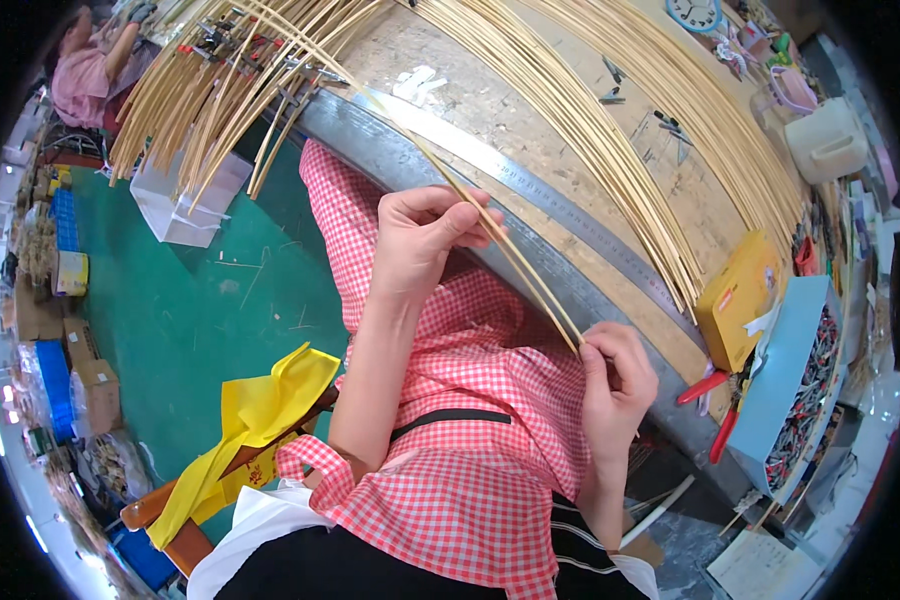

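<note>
Over my lap I hold two thin pale wooden strips [522, 268], which look like bamboo or rattan. They run close together between my hands and reach on up toward the far left. My left hand [428, 235] pinches them between thumb and fingers. Lower and to the right, my right hand [618, 385] grips them near their ends. A long steel ruler [560, 208] lies along the workbench [440, 85] just beyond my hands. Past the ruler, a bundle of similar strips [580, 130] rests on the bench.
More strips [205, 110] with clips hang over the bench's left end. Red-handled pliers [705, 388] lie by a yellow box [738, 300] and a blue box [785, 370] full of small parts. A white jug [827, 142] stands far right. Another person [85, 75] sits at far left.
</note>
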The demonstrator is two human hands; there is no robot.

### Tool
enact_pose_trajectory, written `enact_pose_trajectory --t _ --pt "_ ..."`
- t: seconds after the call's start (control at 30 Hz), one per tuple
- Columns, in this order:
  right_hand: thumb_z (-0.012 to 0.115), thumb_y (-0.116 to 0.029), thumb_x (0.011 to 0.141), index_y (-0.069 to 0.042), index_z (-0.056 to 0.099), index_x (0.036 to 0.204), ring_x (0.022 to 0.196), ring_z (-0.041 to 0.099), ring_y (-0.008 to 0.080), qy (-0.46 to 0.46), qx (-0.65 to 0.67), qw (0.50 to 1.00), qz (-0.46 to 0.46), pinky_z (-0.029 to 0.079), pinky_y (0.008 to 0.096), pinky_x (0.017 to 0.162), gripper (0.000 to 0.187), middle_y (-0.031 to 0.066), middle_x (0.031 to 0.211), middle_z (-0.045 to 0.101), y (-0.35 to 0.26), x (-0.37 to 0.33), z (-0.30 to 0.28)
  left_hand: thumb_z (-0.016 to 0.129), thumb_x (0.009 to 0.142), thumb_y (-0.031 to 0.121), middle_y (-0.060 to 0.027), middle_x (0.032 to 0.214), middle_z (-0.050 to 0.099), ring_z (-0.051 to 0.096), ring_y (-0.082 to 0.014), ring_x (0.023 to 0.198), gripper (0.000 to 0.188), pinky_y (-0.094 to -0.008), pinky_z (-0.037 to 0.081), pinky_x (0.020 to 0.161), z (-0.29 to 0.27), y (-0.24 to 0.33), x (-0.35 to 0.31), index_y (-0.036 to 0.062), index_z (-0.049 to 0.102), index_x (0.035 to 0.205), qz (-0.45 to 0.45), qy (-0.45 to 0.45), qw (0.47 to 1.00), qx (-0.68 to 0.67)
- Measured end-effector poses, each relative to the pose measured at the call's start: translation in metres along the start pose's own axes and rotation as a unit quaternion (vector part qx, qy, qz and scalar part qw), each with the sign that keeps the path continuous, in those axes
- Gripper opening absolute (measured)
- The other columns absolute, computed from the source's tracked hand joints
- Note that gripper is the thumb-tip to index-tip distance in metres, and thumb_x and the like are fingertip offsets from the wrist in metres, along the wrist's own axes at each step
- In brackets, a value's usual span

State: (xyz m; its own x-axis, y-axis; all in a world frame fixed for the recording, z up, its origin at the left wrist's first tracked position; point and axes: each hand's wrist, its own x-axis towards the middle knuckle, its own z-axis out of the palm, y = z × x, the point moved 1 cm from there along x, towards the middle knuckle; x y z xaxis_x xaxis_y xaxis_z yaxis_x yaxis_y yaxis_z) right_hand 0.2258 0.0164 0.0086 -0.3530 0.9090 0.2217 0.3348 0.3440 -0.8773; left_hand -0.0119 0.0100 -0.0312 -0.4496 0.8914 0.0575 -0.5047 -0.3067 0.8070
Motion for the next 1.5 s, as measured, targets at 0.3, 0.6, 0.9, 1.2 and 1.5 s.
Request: enact_pose_trajectory --t 0.3,0.6,0.9,1.2,1.5 --pt "0.063 0.005 0.077 0.003 0.062 0.083 0.073 0.062 0.0240 -0.063 -0.024 0.997 -0.045 0.048 0.0295 0.064 0.006 0.0141 0.084 0.062 -0.002 0.003 0.000 0.066 0.082 0.001 -0.0179 0.081 0.068 0.070 -0.0269 0.072 0.012 -0.0321 0.060 0.062 0.003 0.005 -0.003 -0.0096 0.065 0.089 0.002 0.010 1.000 -0.014" --pt "0.061 -0.001 0.080 0.001 0.059 0.086 0.086 0.059 0.0315 0.038 -0.258 0.956 -0.135 0.047 0.0389 0.075 0.007 0.0148 0.093 0.059 0.016 0.074 -0.023 0.066 0.082 0.001 -0.0172 0.077 0.068 0.070 -0.0258 0.071 0.010 -0.0304 0.059 0.060 0.003 0.014 -0.004 -0.0085 0.065 0.086 -0.002 -0.004 1.000 0.022" --pt "0.059 -0.002 0.082 0.002 0.056 0.084 0.085 0.057 0.0348 0.006 -0.418 0.904 -0.089 0.046 0.0442 0.072 0.006 0.0167 0.093 0.055 0.036 0.109 -0.010 0.067 0.081 0.000 -0.0175 0.078 0.068 0.070 -0.0250 0.071 0.010 -0.0281 0.058 0.060 0.008 0.013 -0.007 -0.0091 0.066 0.086 -0.021 -0.028 0.999 0.039" --pt "0.061 -0.005 0.084 0.002 0.056 0.083 0.058 0.051 0.0145 0.058 -0.166 0.980 0.088 0.041 0.0274 0.056 0.009 0.0073 0.067 0.055 0.026 0.067 -0.045 0.066 0.081 0.000 -0.0153 0.081 0.068 0.070 -0.0231 0.074 0.009 -0.0260 0.057 0.060 0.012 0.010 -0.007 -0.0076 0.066 0.085 -0.025 -0.015 0.997 0.071" --pt "0.063 -0.004 0.086 -0.003 0.059 0.080 0.054 0.039 -0.0003 0.095 -0.015 0.979 0.181 0.027 0.0175 0.047 0.007 -0.0058 0.066 0.050 0.014 0.010 -0.119 0.064 0.084 0.001 -0.0176 0.079 0.068 0.069 -0.0252 0.070 0.010 -0.0299 0.059 0.060 0.022 0.005 -0.007 -0.0073 0.065 0.089 -0.028 -0.020 0.996 0.081"
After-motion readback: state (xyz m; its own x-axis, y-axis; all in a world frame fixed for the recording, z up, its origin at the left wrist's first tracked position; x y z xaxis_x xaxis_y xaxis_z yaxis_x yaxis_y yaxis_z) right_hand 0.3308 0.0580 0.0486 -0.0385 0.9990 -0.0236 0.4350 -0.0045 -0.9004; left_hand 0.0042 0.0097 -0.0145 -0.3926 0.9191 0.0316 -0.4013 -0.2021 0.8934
